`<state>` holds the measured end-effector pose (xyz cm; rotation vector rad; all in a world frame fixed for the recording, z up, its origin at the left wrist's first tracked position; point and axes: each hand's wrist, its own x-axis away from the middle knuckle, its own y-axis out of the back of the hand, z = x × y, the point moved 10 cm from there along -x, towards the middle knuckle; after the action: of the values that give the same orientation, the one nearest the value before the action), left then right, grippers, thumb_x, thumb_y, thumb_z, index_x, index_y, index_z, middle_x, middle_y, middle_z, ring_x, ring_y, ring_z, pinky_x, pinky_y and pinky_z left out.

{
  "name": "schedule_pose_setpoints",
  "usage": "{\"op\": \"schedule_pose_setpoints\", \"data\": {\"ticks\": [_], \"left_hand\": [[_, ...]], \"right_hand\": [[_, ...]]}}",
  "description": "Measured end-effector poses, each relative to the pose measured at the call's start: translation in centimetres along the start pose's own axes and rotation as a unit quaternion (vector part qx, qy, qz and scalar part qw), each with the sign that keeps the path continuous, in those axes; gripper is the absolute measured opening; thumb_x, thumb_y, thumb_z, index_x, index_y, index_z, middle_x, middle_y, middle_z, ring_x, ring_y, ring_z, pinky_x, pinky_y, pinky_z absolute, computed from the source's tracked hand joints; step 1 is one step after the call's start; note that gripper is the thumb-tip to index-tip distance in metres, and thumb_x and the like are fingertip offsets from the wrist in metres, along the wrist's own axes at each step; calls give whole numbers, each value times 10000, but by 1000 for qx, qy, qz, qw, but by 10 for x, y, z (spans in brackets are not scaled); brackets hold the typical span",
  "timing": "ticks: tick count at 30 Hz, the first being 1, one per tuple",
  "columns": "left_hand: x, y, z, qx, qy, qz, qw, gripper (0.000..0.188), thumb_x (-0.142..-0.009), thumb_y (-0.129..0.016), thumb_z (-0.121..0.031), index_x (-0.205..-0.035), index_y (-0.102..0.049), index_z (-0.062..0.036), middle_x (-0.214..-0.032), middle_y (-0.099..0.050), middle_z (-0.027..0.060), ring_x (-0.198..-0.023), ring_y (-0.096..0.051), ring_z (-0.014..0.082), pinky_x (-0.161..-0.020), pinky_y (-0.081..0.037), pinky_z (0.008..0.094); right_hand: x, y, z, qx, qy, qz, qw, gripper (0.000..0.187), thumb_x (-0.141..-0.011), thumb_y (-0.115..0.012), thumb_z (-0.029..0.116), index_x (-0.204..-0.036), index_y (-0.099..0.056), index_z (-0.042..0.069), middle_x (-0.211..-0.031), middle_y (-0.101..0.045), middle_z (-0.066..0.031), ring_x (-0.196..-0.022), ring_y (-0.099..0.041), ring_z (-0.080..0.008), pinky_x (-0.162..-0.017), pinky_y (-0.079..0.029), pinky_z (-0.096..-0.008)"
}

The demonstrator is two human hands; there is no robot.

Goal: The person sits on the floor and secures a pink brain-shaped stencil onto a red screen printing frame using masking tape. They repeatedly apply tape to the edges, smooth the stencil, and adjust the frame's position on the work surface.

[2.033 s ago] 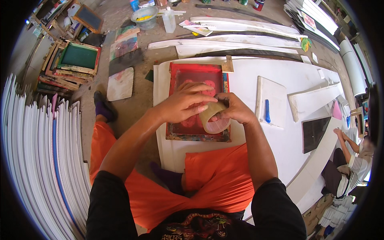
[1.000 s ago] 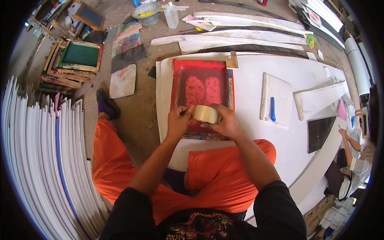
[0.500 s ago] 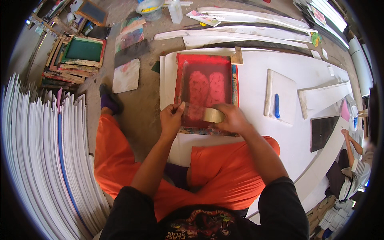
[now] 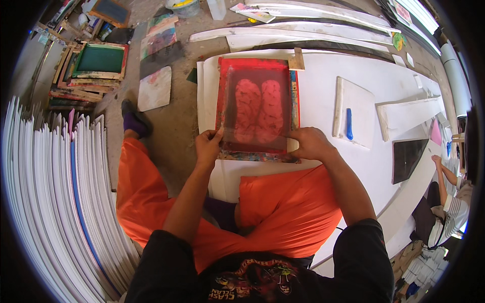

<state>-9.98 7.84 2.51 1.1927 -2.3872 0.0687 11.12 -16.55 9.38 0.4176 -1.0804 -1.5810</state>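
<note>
**Tape strip [image 4: 255, 137] drawn out over red frame [image 4: 252, 61]**

Short half a second ago, the strip now spans the frame's lower end, seemingly long enough for its width; left hand [image 4: 207, 144] pinches the free end; right hand [image 4: 312, 143] curls around the mostly hidden roll [image 4: 292, 145]; beyond, a basin [image 4: 189, 11] holds something yellow [image 4: 182, 3].

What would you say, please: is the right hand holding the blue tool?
No, the blue tool lies on a small white panel, apart from the right hand.

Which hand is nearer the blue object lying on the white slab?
Right. The right hand is left of the blue object; the left hand is farther off, at the left side of the red frame.
</note>
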Motion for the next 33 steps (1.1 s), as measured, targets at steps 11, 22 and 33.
{"op": "schedule_pose_setpoints", "data": {"ticks": [11, 22, 33], "left_hand": [[13, 14, 47, -51, -41, -26, 998, 318, -998, -765, -249, -967, -727, 66, -802, -708, 36, -696, -602, 88, -645, -490, 262], [3, 30, 61, -61, -66, -54, 994, 330, -999, -767, -257, -970, -729, 70, -784, -710, 51, -686, -608, 96, -634, -497, 275], [1, 40, 75, -109, -96, -82, 986, 355, -996, -764, -278, -949, -735, 72, -777, -719, 74, -695, -626, 122, -649, -512, 301]], "right_hand": [[21, -14, -18, 83, -10, 39, 996, 607, -729, -860, 414, -1268, -726, 167, -1000, -755, -113, -949, -732, -339, -813, -577, -475], [40, -13, -38, 186, -97, 80, 974, 722, -716, -899, 419, -1312, -593, 148, -939, -753, -110, -905, -737, -348, -836, -554, -476], [35, -46, -48, 104, -75, 106, 986, 524, -926, -686, 590, -1214, -637, 155, -919, -757, -136, -919, -733, -372, -837, -537, -518]]}}
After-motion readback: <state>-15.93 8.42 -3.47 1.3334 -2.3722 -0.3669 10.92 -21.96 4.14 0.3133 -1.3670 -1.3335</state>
